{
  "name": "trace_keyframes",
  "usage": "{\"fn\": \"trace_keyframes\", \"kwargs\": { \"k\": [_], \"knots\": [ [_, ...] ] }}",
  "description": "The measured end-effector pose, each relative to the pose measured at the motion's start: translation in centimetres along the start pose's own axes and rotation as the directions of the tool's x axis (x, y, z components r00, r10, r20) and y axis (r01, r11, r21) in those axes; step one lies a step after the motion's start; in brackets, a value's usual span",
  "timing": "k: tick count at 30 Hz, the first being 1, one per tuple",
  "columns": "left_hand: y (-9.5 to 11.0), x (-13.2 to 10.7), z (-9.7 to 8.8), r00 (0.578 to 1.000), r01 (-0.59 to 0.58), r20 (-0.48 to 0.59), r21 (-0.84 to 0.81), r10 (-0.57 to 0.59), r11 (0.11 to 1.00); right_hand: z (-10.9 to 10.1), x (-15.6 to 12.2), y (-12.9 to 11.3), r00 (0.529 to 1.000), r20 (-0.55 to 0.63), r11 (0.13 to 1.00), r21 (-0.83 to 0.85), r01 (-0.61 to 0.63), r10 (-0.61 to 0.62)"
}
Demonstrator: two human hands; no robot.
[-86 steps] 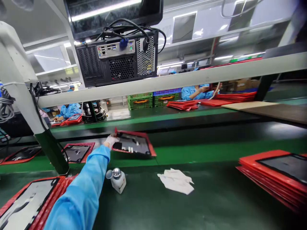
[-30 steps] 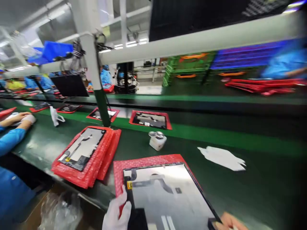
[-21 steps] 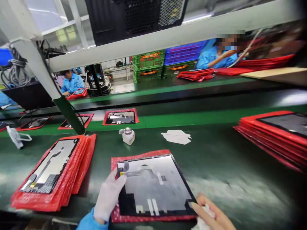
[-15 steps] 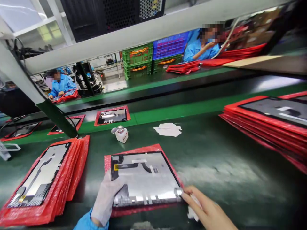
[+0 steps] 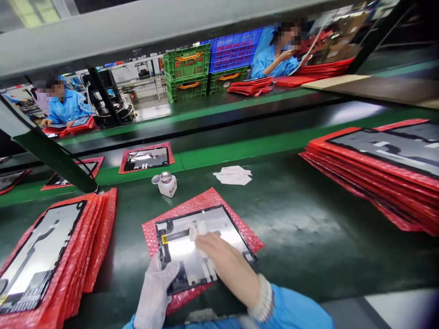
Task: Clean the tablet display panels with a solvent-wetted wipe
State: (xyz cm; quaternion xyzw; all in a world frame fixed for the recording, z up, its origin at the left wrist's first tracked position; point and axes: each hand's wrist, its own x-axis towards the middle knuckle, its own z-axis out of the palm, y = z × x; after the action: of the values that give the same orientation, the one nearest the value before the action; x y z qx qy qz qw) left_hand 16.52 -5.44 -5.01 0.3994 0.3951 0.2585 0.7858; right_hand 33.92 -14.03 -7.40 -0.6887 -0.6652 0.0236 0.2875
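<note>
A flat panel with a silvery back and black border (image 5: 178, 249) lies on a red bubble-wrap sheet (image 5: 209, 201) on the dark green bench in front of me. My gloved left hand (image 5: 154, 292) grips the panel's near left edge, thumb on top. My bare right hand (image 5: 219, 258) lies over the panel and presses a small white cloth (image 5: 198, 228) onto its upper middle, fingers closed on the cloth.
A stack of panels in red wrap (image 5: 44, 260) lies at the left, another stack (image 5: 380, 160) at the right. A small white bottle (image 5: 167, 184) and white wipes (image 5: 233, 175) sit behind. More panels (image 5: 146, 157) ride the belt. Other workers in blue (image 5: 65, 105) sit beyond.
My right hand has moved from the panel's near right corner up onto its middle with the white cloth. The left hand keeps its hold. The view has tilted down.
</note>
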Motion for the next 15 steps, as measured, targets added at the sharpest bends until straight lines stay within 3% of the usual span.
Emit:
{"fn": "trace_keyframes", "kwargs": {
  "k": [4, 9, 13, 15],
  "knots": [
    [0.0, 0.2, -0.3, 0.999, 0.022, -0.025, 0.057, -0.02, 0.998, 0.9, 2.2, -0.3, 0.999, -0.014, 0.997, -0.058, -0.053, 0.052],
    [0.7, 0.0, 0.2, 0.99, -0.039, -0.124, 0.266, 0.075, 0.963, 1.4, 2.4, -2.0, 0.992, 0.071, 0.994, 0.037, 0.103, -0.105],
    [0.7, 0.0, 0.2, 0.994, -0.019, -0.101, 0.225, 0.042, 0.974, 0.3, 1.9, -1.1, 0.998, 0.061, 1.0, -0.006, 0.005, -0.005],
    [0.5, 0.1, 0.0, 0.993, -0.029, -0.103, 0.214, 0.052, 0.976, 0.4, 1.6, -1.2, 0.996, 0.088, 1.0, -0.001, 0.02, -0.02]
  ]
}}
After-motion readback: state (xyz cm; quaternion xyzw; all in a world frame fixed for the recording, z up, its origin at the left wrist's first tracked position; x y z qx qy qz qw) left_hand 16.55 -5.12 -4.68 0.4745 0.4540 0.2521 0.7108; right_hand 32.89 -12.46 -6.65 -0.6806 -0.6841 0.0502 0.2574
